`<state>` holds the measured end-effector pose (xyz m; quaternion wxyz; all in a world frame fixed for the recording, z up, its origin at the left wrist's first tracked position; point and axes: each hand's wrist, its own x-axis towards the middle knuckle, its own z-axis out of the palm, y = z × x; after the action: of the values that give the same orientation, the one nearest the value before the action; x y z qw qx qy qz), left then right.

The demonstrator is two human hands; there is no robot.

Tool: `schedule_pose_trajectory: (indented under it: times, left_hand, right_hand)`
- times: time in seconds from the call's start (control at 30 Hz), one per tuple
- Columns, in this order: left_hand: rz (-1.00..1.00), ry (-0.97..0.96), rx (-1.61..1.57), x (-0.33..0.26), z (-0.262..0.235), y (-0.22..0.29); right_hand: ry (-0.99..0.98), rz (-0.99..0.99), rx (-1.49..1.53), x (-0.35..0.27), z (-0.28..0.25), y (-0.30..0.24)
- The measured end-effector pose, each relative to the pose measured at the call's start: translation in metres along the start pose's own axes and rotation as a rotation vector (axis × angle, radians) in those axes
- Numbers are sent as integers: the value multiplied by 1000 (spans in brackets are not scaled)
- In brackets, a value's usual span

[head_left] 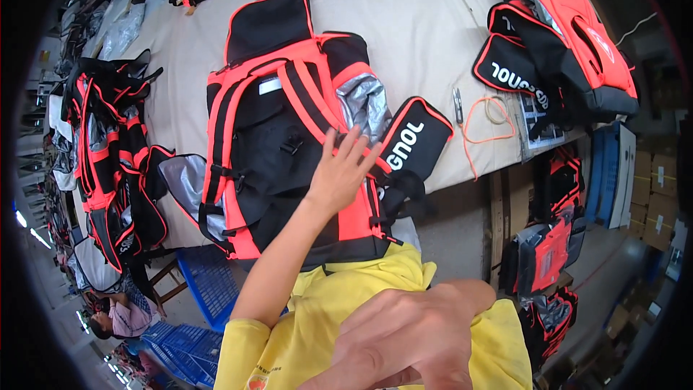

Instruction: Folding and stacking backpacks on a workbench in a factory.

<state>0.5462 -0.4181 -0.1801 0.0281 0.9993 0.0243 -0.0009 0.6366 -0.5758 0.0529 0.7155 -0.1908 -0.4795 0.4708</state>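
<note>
Left hand (339, 173) spread flat, fingers splayed, pressing the red-and-black backpack (289, 137) lying near the work table (426, 22) edge; right hand (411, 332) empty, loosely open close to camera; flaps lie open, so handling looks unfinished; finished-looking backpacks (556, 36) stacked right.

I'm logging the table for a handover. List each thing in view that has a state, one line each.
Backpack: lying flat on the table, strap side up, side flap open showing silver lining.
Left hand: open, fingers spread, resting on the backpack.
Right hand: close to the camera, holding nothing, fingers loosely curled.
Pile of backpacks: stacked at the left table edge.
Backpacks at right: stacked.
Orange cord: loose, looped on the table.
</note>
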Motion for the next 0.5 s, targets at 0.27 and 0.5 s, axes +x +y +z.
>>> schedule_pose_trajectory:
  times: [0.27,0.5]
  left_hand:
    - [-105,193,-164,-77,-34,-11]
    - [-304,-213,-92,-170,-61,-31]
  right_hand:
    - [14,-57,17,-24,-22,7]
    - [990,678,-554,-112,-125,92]
